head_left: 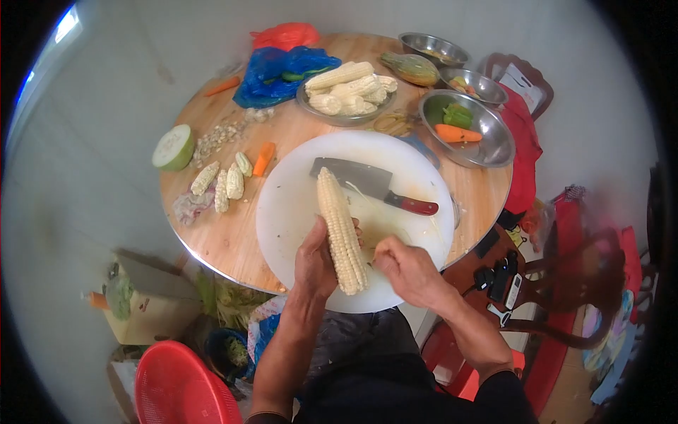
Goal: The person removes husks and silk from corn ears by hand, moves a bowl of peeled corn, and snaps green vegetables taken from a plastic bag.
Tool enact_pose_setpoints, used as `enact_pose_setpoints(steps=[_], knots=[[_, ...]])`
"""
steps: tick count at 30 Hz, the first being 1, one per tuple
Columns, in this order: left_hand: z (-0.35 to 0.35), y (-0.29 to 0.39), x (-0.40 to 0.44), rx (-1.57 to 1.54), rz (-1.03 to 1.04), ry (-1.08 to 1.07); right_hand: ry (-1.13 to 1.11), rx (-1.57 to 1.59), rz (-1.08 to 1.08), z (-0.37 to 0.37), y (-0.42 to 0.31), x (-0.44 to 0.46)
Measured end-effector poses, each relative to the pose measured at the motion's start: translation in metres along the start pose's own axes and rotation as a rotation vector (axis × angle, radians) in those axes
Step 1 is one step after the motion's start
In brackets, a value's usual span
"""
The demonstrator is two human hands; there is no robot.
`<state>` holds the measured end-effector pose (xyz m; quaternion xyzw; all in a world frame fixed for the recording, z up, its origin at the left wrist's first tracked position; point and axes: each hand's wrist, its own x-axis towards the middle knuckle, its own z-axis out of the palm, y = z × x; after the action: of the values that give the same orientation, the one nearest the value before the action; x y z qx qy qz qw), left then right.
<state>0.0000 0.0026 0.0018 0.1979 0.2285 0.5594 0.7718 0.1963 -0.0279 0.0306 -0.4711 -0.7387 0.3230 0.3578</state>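
My left hand (315, 260) is wrapped round a long pale ear of corn (340, 233), held at a slant over the round white cutting board (282, 212). Just right of the corn's lower half is my right hand (402, 267), its fingers curled together; anything between them is too small to make out. A cleaver (360, 178) with a red-brown handle lies flat on the board beyond the corn's tip. Thin pale strands (365, 194) lie beside the blade. Behind the board, a metal bowl (342, 120) holds several peeled ears of corn.
Short corn pieces (234, 181), a carrot piece (263, 160) and a cut green gourd (174, 148) lie left. A blue bag (279, 74) is at the back. Right stands a bowl (503, 145) with a carrot and green pepper. A red basket (185, 389) is below left.
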Motion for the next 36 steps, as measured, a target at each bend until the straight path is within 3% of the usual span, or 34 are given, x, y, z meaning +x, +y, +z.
enact_pose_setpoints(steps=[3,7,10,12,13,16,20,22,24,29,32,36], knots=[[0.001,0.0,0.003,0.005,-0.028,0.022,-0.241,-0.196,-0.003,0.001,-0.016,-0.004],[0.002,0.004,0.012,-0.063,-0.003,0.099,-0.244,-0.191,-0.156,0.0,-0.006,-0.009],[0.001,0.006,0.018,0.015,0.059,0.164,-0.297,-0.216,-0.041,-0.003,0.005,-0.004],[0.009,0.006,0.018,0.121,0.093,0.192,0.091,0.114,0.09,0.0,0.001,0.004],[0.016,0.005,0.019,0.125,0.104,0.186,0.001,0.274,0.194,0.0,0.005,0.008],[0.032,0.0,0.025,0.156,0.052,0.181,-0.072,0.246,0.21,0.019,0.019,0.019],[0.039,0.026,0.044,0.385,-0.034,0.054,-0.024,0.422,0.347,-0.007,0.0,0.031],[0.029,0.053,0.067,0.686,0.088,0.118,-0.01,0.51,0.342,-0.022,0.009,0.038],[0.015,0.084,0.098,0.716,0.168,0.155,0.046,0.624,0.302,-0.048,0.0,0.057],[-0.013,0.126,0.18,0.683,0.193,0.264,0.146,0.102,0.115,-0.109,0.007,0.167],[-0.03,0.137,0.222,0.656,0.165,0.319,0.102,0.035,0.077,-0.133,-0.001,0.238],[-0.044,0.141,0.263,0.625,0.152,0.403,0.094,-0.294,-0.098,-0.133,0.036,0.325]])
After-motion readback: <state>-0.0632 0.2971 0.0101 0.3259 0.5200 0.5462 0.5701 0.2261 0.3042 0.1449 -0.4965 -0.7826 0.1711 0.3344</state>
